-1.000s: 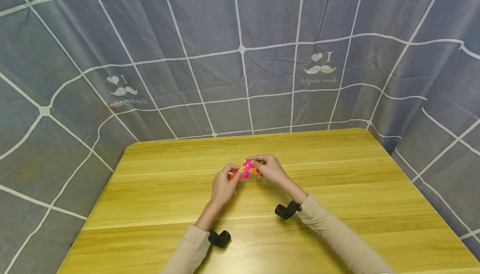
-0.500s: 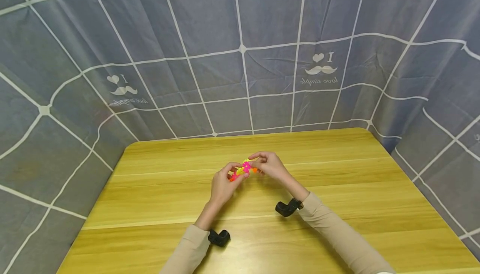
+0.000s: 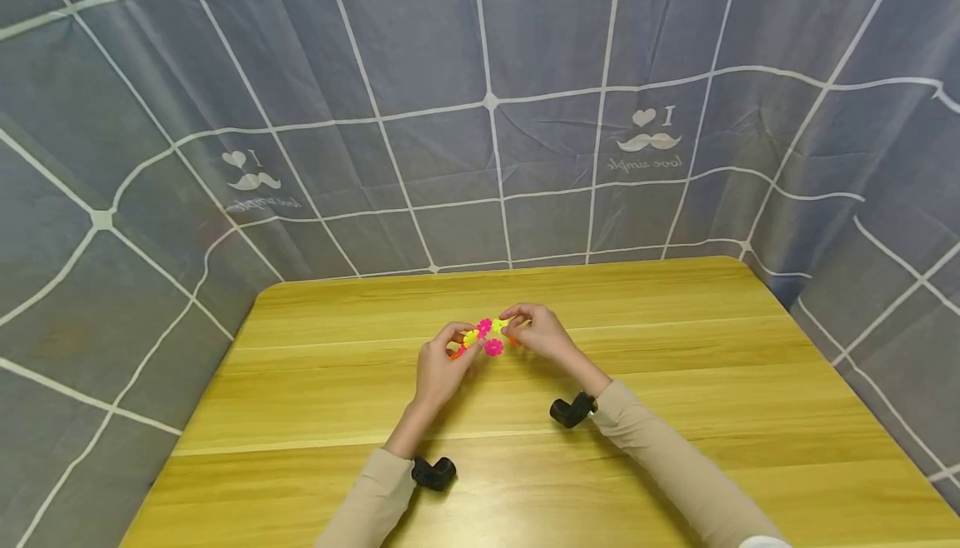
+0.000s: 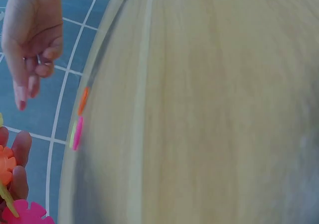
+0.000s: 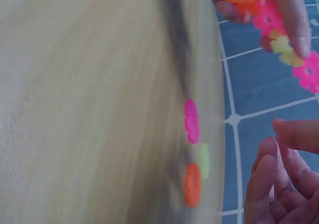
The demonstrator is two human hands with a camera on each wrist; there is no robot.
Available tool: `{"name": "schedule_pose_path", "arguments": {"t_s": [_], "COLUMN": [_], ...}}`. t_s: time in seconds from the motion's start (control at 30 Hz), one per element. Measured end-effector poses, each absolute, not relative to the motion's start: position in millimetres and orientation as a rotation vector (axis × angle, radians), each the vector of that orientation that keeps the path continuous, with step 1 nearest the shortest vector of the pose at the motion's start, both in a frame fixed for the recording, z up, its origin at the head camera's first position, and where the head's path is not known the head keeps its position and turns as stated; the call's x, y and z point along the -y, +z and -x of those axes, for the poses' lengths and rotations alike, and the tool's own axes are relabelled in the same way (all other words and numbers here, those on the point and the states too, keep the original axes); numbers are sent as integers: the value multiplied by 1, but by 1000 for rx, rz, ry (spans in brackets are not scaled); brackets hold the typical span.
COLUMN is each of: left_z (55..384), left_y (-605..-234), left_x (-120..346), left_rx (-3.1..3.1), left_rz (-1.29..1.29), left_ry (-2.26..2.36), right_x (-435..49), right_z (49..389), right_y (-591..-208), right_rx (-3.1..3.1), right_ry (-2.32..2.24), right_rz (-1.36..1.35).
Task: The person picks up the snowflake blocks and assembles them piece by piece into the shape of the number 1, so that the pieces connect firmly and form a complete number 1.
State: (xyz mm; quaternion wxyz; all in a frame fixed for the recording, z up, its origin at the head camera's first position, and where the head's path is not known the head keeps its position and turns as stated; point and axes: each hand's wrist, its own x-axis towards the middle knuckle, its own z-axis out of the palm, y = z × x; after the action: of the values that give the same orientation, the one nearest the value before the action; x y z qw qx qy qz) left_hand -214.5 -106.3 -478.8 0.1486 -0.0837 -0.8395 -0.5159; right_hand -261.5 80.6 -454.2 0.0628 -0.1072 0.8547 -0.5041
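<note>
My left hand [image 3: 438, 371] grips a chain of joined flower-shaped plastic discs [image 5: 268, 19]. Orange, pink and yellow discs alternate along it, and a pink disc [image 5: 308, 71] ends it beyond the fingertips. The fingers cover part of the chain. My right hand [image 3: 542, 335] hovers to the right of the chain's end, apart from it. Nothing shows between its thumb and loosely bent fingers in the right wrist view. Under the hands, three loose discs lie on the table: a pink disc [image 5: 192, 121], a yellow-green disc [image 5: 205, 161] and an orange disc [image 5: 193, 185].
The wood-grain table [image 3: 600, 481] reaches out on all sides of the hands. A grey curtain [image 3: 420, 57] with white lines hangs behind its far edge and at both sides. Black wrist cameras sit at the left sleeve [image 3: 375, 490] and right sleeve [image 3: 667, 456].
My right fingers, earlier at the chain's pink end disc, are now off it. The left hand has drawn the chain slightly left, and the loose pink and yellow discs below now show.
</note>
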Motion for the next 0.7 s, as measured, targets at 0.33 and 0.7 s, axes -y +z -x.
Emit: {"name": "schedule_pose_path", "arguments": {"t_s": [0.33,0.7], "left_z": [215,214], "left_y": [-476,-470], "left_x": [110,112], "left_rx": [2419,2433], "left_rz": [198,196], "left_ry": [-1473,-1581], "right_x": [-74,-67], "right_z": [268,275], "right_y": [-467,-473], "right_rx": [-2683,-2714], "right_ry": [-1355,-1182], "right_rz": [405,328]}}
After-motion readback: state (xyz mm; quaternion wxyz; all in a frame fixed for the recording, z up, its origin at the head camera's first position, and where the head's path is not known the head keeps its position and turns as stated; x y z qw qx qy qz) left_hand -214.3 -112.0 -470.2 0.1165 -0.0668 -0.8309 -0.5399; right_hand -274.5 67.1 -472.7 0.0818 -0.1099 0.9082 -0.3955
